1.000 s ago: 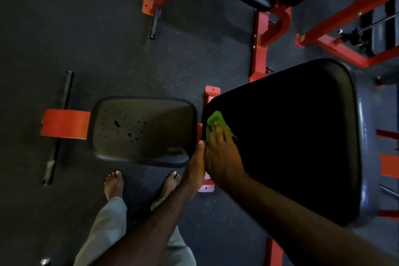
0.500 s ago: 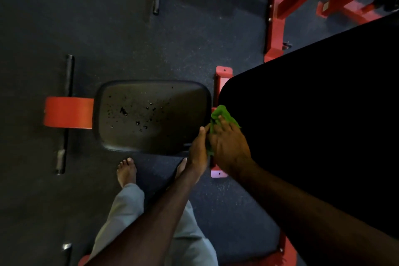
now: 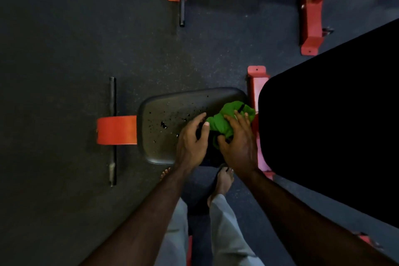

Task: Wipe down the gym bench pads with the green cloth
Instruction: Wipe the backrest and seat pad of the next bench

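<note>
Person stands over the bench, looking straight down. Green cloth point(image 3: 226, 122) lies bunched at the 3 o'clock end of the seat pad point(image 3: 172, 123), just beside the gap to the back pad point(image 3: 328, 127).

Right hand point(image 3: 239, 142) is on the cloth's 5 o'clock side, fingers curled over it and thumb tucked under a fold: gripping the cloth. Left hand point(image 3: 191, 139) sits at the cloth's 9 o'clock, fingers loosely bent over the seat pad, thumb tip touching the cloth's edge; whether it grips the cloth, cannot tell.

Dark droplets speckle the seat pad from centre toward 12 o'clock. Back pad, black and large, fills the 3 o'clock side. Orange-red frame bar point(image 3: 116, 129) juts from the seat pad at 9 o'clock. Bare feet point(image 3: 224, 181) show at 6 o'clock on the dark floor point(image 3: 64, 49).
</note>
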The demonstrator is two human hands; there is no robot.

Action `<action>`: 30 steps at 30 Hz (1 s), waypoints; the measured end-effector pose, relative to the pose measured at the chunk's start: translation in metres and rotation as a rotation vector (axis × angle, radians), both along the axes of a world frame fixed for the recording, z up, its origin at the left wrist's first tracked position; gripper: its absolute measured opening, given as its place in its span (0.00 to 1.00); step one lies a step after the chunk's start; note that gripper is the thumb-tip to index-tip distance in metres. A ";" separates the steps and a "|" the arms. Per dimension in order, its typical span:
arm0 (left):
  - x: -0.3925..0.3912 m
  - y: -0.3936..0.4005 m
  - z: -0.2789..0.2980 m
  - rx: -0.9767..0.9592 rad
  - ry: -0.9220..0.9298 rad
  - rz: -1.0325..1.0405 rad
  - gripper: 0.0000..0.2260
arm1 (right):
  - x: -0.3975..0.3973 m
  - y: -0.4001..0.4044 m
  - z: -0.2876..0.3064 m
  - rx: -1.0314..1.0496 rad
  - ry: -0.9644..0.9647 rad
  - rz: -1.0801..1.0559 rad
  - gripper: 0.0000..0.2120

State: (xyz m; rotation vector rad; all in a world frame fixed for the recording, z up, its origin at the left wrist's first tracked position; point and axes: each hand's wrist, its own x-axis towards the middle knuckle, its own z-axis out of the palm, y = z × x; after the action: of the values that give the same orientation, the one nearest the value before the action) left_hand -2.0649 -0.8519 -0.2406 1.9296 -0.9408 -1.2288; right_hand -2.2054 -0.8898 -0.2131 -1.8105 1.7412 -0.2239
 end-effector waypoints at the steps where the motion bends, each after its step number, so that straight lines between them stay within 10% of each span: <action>1: 0.006 0.001 0.000 -0.010 -0.069 -0.017 0.23 | 0.005 0.001 -0.002 -0.014 -0.020 -0.018 0.33; 8: 0.072 0.012 -0.029 -0.083 -0.497 -0.181 0.24 | 0.040 0.020 -0.035 -0.083 0.059 -0.075 0.40; 30: 0.124 -0.019 -0.068 -0.193 -0.744 -0.208 0.21 | 0.045 0.021 -0.082 -0.184 0.283 -0.068 0.40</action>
State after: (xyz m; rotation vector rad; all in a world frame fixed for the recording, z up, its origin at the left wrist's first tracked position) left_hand -1.9407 -0.8709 -0.3091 2.1942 -1.5950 -0.4627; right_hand -2.1606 -0.8688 -0.2953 -1.9946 2.0374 -0.1664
